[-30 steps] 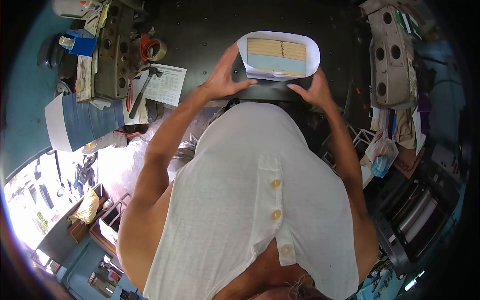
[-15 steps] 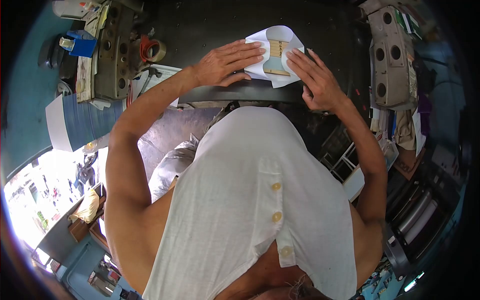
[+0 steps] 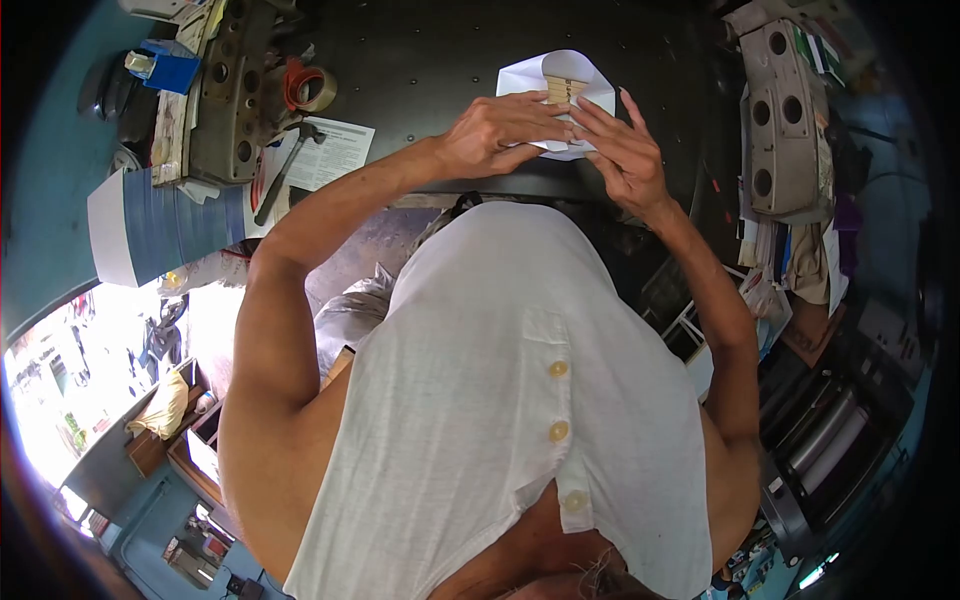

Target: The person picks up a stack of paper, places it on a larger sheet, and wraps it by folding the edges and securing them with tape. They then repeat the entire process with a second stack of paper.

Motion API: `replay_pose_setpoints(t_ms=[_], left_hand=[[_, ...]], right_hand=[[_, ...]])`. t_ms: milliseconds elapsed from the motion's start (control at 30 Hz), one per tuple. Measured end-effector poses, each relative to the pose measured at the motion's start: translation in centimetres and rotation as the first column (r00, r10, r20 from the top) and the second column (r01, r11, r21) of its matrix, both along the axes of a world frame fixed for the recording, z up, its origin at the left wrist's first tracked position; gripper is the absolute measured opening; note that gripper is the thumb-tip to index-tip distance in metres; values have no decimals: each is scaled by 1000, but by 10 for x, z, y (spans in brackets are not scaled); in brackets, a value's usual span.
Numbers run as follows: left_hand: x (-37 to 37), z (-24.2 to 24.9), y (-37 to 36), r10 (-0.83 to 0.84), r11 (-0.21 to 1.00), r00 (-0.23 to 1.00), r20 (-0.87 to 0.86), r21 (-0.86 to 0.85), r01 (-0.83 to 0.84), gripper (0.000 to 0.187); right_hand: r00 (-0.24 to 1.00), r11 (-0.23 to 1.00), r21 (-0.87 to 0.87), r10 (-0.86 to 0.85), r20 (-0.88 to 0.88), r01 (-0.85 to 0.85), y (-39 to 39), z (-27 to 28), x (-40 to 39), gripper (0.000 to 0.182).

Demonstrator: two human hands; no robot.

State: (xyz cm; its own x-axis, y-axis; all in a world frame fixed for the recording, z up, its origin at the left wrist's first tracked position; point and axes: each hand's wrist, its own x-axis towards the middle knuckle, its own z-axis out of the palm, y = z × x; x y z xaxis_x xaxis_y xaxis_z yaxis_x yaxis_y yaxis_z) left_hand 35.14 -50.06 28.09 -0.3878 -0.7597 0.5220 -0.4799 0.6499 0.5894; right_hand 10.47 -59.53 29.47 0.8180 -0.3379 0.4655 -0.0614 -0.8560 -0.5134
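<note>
- White paper wrapper (image 3: 556, 72), folded around a small stack of tan printed slips (image 3: 565, 88), lies on the dark tabletop (image 3: 420, 60) at the near edge, right in front of the person.
- Left hand (image 3: 497, 130) lies palm down on the left flap with fingers curled, pressing rather than gripping anything.
- Right hand (image 3: 622, 150) is spread flat, fingers long across the right flap, pinning it where the two flaps meet.
- To fold well, I judge it best to keep both flaps taut against the slips, with edges meeting squarely, and to run a fingertip along each crease.
- One hand should hold the bundle down so the slips cannot skew.
- Hammer (image 3: 284, 172), tape roll (image 3: 308, 88) and printed sheet (image 3: 335, 150) lie well apart to the left.
</note>
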Motion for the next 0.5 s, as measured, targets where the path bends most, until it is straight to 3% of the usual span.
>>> replay_pose_setpoints(t_ms=[100,200,233,267,300,333,400,467,500], left_hand=[[-8,6,0,51,998,999,12,-35,-51,38],[-10,40,7,63,984,994,-85,-160,-76,40],[-2,48,7,156,977,981,-114,-128,-171,44],[12,55,9,248,960,959,-140,-95,-263,48],[23,58,12,337,935,927,-162,-60,-350,52],[36,50,3,361,925,894,-266,221,-308,61],[61,1,-15,381,850,875,-301,486,-203,58],[64,3,-34,250,729,947,-201,683,-47,54],[59,4,-40,174,633,971,-166,774,19,53]], right_hand=[[999,999,35,-14,41,13,0,0,-1,29],[996,979,205,-3,90,-16,-3,34,-7,30],[985,938,346,-45,164,-15,-9,39,-12,35],[978,927,374,-111,175,38,-18,45,-16,42],[985,887,454,-148,94,90,-28,50,-19,44],[984,837,527,-178,10,146,-37,50,-21,47],[990,778,612,-96,-104,140,-63,22,-20,45],[976,695,710,54,-211,115,-86,0,-11,42],[963,758,641,72,-261,117,-86,3,-1,35]])
